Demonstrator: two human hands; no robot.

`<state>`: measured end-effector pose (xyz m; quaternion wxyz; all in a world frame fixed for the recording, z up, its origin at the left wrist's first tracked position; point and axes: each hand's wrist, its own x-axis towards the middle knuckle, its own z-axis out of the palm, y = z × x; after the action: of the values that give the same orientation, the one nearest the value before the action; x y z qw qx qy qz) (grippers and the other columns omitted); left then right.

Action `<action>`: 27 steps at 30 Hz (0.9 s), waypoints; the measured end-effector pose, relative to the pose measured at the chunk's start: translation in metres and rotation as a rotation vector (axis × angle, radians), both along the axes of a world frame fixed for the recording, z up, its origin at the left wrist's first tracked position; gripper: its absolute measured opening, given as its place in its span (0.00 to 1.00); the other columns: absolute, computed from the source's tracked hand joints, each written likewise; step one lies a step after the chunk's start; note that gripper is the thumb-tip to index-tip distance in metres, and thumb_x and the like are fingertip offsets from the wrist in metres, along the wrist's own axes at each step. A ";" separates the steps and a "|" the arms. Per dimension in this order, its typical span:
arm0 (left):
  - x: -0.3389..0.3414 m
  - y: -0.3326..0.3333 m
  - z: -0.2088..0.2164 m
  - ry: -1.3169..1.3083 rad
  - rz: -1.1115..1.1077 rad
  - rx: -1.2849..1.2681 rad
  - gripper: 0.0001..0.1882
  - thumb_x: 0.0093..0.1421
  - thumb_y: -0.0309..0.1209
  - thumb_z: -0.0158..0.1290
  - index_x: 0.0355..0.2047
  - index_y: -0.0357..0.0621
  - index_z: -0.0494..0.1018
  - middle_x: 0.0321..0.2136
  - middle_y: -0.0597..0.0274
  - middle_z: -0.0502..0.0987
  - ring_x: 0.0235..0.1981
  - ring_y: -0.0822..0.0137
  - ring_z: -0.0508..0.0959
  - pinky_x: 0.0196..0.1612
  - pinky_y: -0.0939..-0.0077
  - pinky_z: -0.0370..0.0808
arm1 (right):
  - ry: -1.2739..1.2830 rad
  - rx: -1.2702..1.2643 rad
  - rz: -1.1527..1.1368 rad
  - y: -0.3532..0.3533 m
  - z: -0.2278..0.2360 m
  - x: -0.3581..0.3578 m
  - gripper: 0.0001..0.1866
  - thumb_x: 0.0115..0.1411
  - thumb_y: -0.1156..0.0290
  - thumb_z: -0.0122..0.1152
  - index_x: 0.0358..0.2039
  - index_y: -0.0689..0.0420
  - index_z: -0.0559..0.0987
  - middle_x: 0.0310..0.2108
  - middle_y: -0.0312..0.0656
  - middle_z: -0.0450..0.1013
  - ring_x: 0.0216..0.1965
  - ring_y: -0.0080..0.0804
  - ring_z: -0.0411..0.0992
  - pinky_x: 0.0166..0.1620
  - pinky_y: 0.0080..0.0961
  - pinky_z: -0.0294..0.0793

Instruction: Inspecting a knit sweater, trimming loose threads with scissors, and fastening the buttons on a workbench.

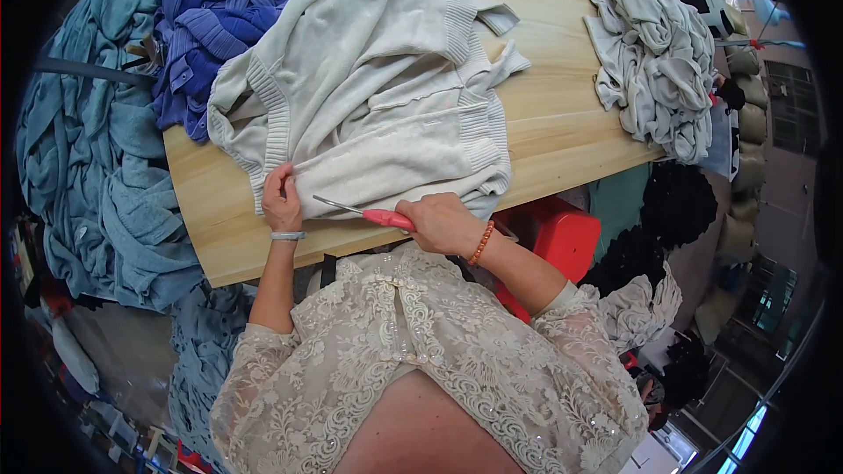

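Note:
A cream knitted sweater (pixel 378 114) with ribbed edges lies spread over the wooden table in front of me. My left hand (pixel 281 199) has its fingers closed on the sweater's near edge, beside a ribbed band. In my right hand (pixel 443 224) is a pair of scissors (pixel 386 217) with red handles. The blades point left toward my left hand, just over the sweater's near edge. Whether the blades touch the knit I cannot tell. Part of the handles is hidden by my right fingers.
Blue-violet garments (pixel 211 35) lie heaped at the table's (pixel 553 114) far left, with teal garments (pixel 114 184) piled beside them. More pale garments (pixel 654 53) are bunched at the far right. A red plastic seat or container (pixel 562 241) stands below the table edge, near black fabric (pixel 676 211).

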<state>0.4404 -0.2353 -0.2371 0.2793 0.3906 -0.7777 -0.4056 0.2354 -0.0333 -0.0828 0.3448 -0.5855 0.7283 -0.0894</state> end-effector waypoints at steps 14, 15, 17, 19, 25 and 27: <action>-0.133 0.058 0.063 -0.014 -0.540 -0.296 0.19 0.52 0.23 0.52 0.47 0.41 0.71 0.50 0.51 0.71 0.54 0.51 0.68 0.57 0.59 0.63 | 0.075 0.052 -0.427 0.085 0.010 -0.068 0.09 0.50 0.72 0.56 0.34 0.56 0.73 0.25 0.49 0.72 0.31 0.50 0.72 0.34 0.44 0.70; -0.154 0.068 0.052 -0.001 -0.577 -0.310 0.19 0.52 0.25 0.53 0.46 0.40 0.71 0.51 0.50 0.70 0.56 0.50 0.67 0.58 0.58 0.62 | 0.090 0.068 -0.450 0.097 0.011 -0.078 0.09 0.51 0.72 0.56 0.34 0.55 0.73 0.25 0.50 0.72 0.32 0.51 0.72 0.35 0.44 0.70; -0.185 0.086 0.004 -0.026 -0.486 -0.255 0.20 0.52 0.26 0.53 0.47 0.39 0.70 0.50 0.52 0.71 0.53 0.49 0.69 0.57 0.59 0.63 | 0.145 0.195 -0.466 0.118 0.015 -0.093 0.08 0.54 0.67 0.56 0.34 0.55 0.73 0.24 0.52 0.73 0.30 0.52 0.73 0.34 0.45 0.70; -0.205 0.089 -0.012 0.018 -0.466 -0.047 0.18 0.54 0.26 0.52 0.46 0.40 0.71 0.48 0.52 0.73 0.50 0.50 0.71 0.55 0.62 0.66 | 0.141 0.242 -0.409 0.129 0.021 -0.102 0.09 0.56 0.64 0.56 0.33 0.55 0.74 0.23 0.52 0.73 0.29 0.52 0.73 0.32 0.45 0.70; -0.203 0.052 0.029 0.107 -0.260 -0.091 0.16 0.52 0.28 0.55 0.42 0.41 0.73 0.42 0.51 0.75 0.45 0.52 0.73 0.52 0.62 0.66 | 0.005 0.076 -0.496 0.137 0.007 -0.113 0.10 0.54 0.71 0.57 0.37 0.56 0.74 0.33 0.51 0.74 0.37 0.50 0.72 0.38 0.43 0.70; -0.202 -0.009 0.050 0.018 0.122 -0.421 0.18 0.53 0.30 0.56 0.45 0.42 0.71 0.44 0.50 0.73 0.47 0.51 0.71 0.52 0.61 0.64 | -0.021 0.025 -0.564 0.137 -0.001 -0.124 0.14 0.52 0.76 0.57 0.41 0.56 0.74 0.39 0.50 0.72 0.43 0.49 0.70 0.43 0.41 0.70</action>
<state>0.2383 -0.2442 -0.1873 0.3856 0.3664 -0.8178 -0.2198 0.1118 0.1033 -0.0841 0.3210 -0.3545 0.8598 -0.1787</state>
